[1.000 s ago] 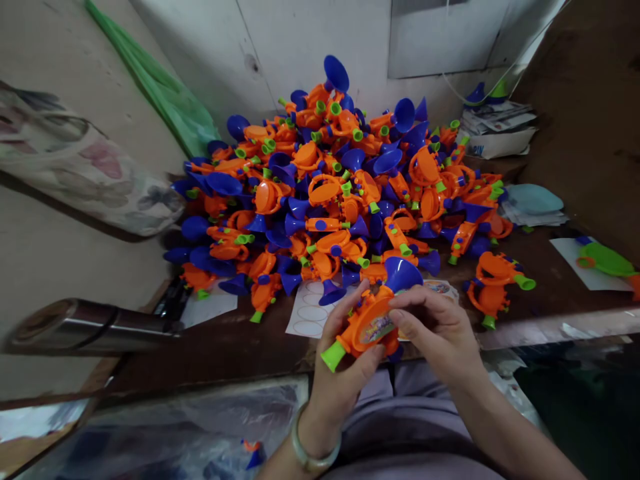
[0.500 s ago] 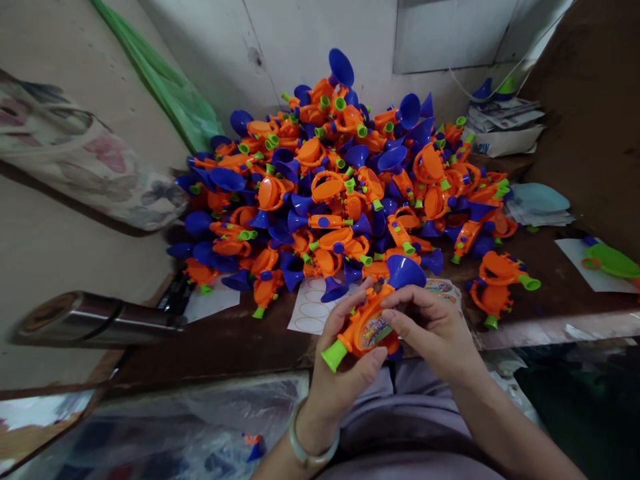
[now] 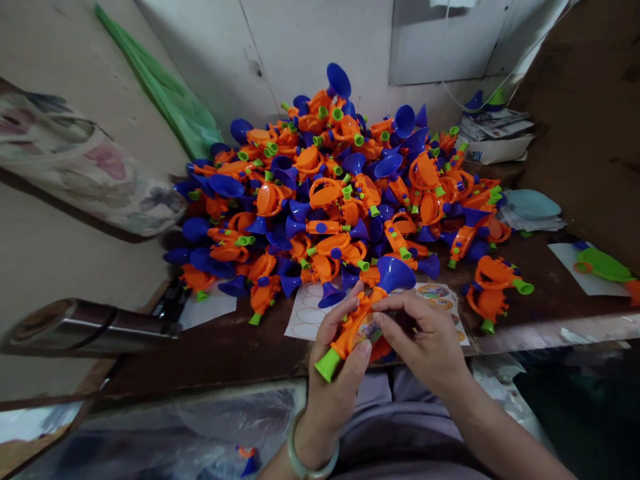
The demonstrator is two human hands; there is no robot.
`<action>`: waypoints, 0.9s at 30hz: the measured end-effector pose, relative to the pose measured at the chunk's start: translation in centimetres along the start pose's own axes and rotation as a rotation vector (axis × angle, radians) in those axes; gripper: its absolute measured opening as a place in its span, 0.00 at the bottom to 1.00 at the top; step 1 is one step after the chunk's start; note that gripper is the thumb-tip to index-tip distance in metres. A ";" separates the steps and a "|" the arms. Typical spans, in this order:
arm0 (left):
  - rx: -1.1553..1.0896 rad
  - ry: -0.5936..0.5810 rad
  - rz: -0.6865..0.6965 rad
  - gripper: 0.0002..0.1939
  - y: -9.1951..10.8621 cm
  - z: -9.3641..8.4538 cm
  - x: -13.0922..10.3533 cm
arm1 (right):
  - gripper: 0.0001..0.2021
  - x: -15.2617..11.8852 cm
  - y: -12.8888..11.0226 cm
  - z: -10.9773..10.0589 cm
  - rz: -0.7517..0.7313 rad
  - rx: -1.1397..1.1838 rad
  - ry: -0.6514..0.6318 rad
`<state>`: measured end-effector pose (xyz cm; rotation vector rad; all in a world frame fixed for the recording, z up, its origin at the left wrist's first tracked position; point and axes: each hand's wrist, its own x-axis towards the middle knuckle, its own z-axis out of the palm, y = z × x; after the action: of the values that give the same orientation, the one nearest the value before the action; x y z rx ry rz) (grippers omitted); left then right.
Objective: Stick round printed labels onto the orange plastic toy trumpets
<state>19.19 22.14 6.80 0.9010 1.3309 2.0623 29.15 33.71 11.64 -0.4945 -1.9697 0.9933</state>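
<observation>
An orange toy trumpet [image 3: 354, 321] with a blue bell and a green mouthpiece is held above the table's front edge, tilted with the bell away from me. My left hand [image 3: 333, 373] is wrapped round its mouthpiece end, thumb on the near side. A colourful round sticker lies on its side, partly covered by fingers. My right hand [image 3: 425, 333] touches the toy near the sticker with bent thumb and index finger. Behind it are a sheet of round stickers [image 3: 443, 300] and a white sheet with oval outlines [image 3: 303, 313].
A large pile of similar toy trumpets [image 3: 325, 193] covers the table [image 3: 210, 363]. On the left lies a steel flask [image 3: 90, 325]. Two toys [image 3: 493, 287] lie right of the sticker sheet. Farther right are a light blue dish [image 3: 533, 203] and a green toy [image 3: 605, 265].
The held toy has turned slightly, so its sticker side shows less. Both hands stay at it, a little farther left in view. More of the sticker sheet shows behind the right hand.
</observation>
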 end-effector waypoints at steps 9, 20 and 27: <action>-0.126 0.022 -0.070 0.22 0.4 0.0 0.2 | 0.29 -0.8 1.8 0.5 -0.139 -0.409 0.267; -0.023 0.511 -0.297 0.25 2.3 -9.4 -0.7 | 0.11 -3.9 10.3 -5.6 0.022 -0.444 -0.181; 0.363 0.732 -0.439 0.14 -0.5 -19.9 -1.8 | 0.22 -7.6 13.0 -7.9 -0.072 -0.789 -0.605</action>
<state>5.18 9.56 0.02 -0.0851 2.0977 1.8763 39.60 40.27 -0.08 -0.5740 -2.9030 0.2785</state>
